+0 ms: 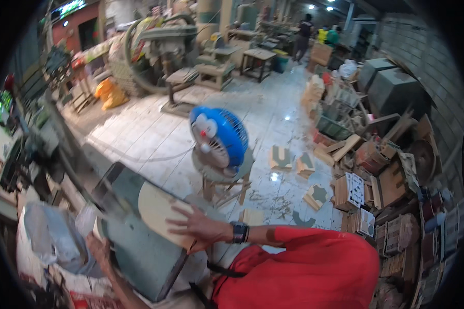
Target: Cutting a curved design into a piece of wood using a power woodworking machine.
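Observation:
A pale wooden board (pixel 157 206) with a rounded far end lies on the grey-green machine table (pixel 144 257) in front of me. My right hand (pixel 193 225) rests on the board's near part, fingers spread flat across it and a dark watch on the wrist. At the table's left edge, my left hand (pixel 99 251) is closed around the near end of a small pale wooden piece (pixel 99 227); its fingers show only in part. Just beyond it, a blurred upright machine part (pixel 106 194) comes down to the table, near the board's left side.
Ahead stands a blue character-shaped fan (pixel 219 135) on a stool (pixel 227 180). Cut wooden shapes (pixel 316 196) lie on the tiled floor to the right, beside stacked boards and crates (pixel 376 154). A pale plastic sack (pixel 54 232) is at left. Other machines and people stand far back.

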The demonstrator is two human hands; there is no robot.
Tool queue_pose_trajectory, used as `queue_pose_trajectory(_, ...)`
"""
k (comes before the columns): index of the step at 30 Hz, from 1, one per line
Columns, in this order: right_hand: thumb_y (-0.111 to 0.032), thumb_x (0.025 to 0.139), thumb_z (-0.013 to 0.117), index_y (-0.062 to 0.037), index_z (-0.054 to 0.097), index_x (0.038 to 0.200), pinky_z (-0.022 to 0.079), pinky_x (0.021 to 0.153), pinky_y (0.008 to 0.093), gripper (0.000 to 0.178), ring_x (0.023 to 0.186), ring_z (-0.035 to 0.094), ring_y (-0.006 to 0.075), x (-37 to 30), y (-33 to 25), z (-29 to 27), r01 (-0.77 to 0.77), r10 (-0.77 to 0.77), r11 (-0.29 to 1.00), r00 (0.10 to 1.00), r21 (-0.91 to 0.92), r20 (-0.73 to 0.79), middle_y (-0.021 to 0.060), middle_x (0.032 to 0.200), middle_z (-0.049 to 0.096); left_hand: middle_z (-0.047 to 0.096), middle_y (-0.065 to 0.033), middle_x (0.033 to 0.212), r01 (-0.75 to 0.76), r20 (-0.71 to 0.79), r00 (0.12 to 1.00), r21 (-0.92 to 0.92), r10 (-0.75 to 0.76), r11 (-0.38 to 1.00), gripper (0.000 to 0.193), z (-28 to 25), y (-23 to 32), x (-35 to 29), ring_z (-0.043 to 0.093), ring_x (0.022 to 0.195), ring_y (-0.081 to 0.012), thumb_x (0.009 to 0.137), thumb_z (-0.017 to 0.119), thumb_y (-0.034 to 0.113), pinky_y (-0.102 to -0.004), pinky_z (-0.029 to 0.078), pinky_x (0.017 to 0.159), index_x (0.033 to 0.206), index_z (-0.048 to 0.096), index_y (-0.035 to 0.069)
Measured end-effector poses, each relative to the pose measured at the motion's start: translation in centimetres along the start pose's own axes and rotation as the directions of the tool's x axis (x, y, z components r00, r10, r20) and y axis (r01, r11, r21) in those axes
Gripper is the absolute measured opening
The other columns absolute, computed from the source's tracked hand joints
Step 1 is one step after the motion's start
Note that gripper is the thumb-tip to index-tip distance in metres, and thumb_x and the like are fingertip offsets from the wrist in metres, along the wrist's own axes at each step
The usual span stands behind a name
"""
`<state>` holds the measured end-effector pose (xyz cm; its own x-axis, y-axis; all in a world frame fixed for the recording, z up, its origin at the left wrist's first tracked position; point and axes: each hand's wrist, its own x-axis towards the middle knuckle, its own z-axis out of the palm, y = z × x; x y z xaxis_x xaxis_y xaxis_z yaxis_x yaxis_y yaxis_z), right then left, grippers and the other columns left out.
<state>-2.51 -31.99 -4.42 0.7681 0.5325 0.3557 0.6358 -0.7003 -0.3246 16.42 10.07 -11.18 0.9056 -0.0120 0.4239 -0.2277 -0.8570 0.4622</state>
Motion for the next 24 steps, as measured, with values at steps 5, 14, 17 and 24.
queue_pose_trajectory(5, -0.062, 0.065, 0.079, -0.0189, 0.053, 0.14, 0.023, 0.113, 0.0624, 0.091, 0.146, 0.025, 0.0446, 0.7, 0.4, -0.1, 0.05, -0.046, 0.997, 0.996, 0.05, -0.075, 0.0109, 0.154, 0.042, 0.064, -0.0236, 0.116, 0.229, 0.058, 0.97, 0.11, -0.237, 0.967, 0.061, -4.7, -2.7, -6.0, 0.06, 0.109, -0.0393, 0.071, 0.078, 0.029, -0.0458, 0.046, 0.098, 0.121, 0.061, -0.003)
queue_pose_trajectory(14, -0.051, 0.068, 0.082, -0.0174, 0.052, 0.144, 0.029, 0.104, 0.0641, 0.089, 0.149, 0.024, 0.0377, 1.5, -1.9, -1.6, -0.032, 0.045, 0.988, 0.996, -0.152, 0.081, 0.005, 0.158, 0.04, 0.067, -0.0211, 0.097, 0.379, 0.301, 0.482, -0.918, -0.823, -0.113, 0.027, -10.8, 2.8, -25.0, 0.073, 0.075, -0.026, 0.099, 0.058, 0.016, -0.0311, 0.062, 0.062, 0.111, 0.052, -0.007)
queue_pose_trajectory(17, -0.047, 0.068, 0.082, -0.0186, 0.05, 0.146, 0.029, 0.105, 0.0626, 0.089, 0.15, 0.023, 0.0362, 1.6, -2.1, -0.7, 0.003, 0.011, 0.986, 0.997, -0.165, 0.079, 0.0041, 0.159, 0.038, 0.064, -0.0209, 0.096, 0.297, 0.445, 0.355, -0.888, -0.822, -0.352, 0.039, -10.4, 2.9, -32.1, 0.072, 0.076, -0.0331, 0.091, 0.065, 0.006, -0.038, 0.063, 0.066, 0.119, 0.043, -0.01)
queue_pose_trajectory(24, -0.05, 0.07, 0.081, -0.0207, 0.048, 0.149, 0.03, 0.106, 0.0644, 0.09, 0.15, 0.022, 0.0358, 1.1, -2.1, -0.1, 0.017, -0.002, 0.973, 0.998, -0.232, 0.062, 0.0021, 0.16, 0.036, 0.065, -0.0184, 0.105, 0.747, 0.165, 0.142, -0.664, -0.976, -0.004, 0.062, -7.9, 0.5, -40.3, 0.071, 0.081, -0.0268, 0.077, 0.069, -0.008, -0.0393, 0.062, 0.063, 0.134, 0.044, -0.001)
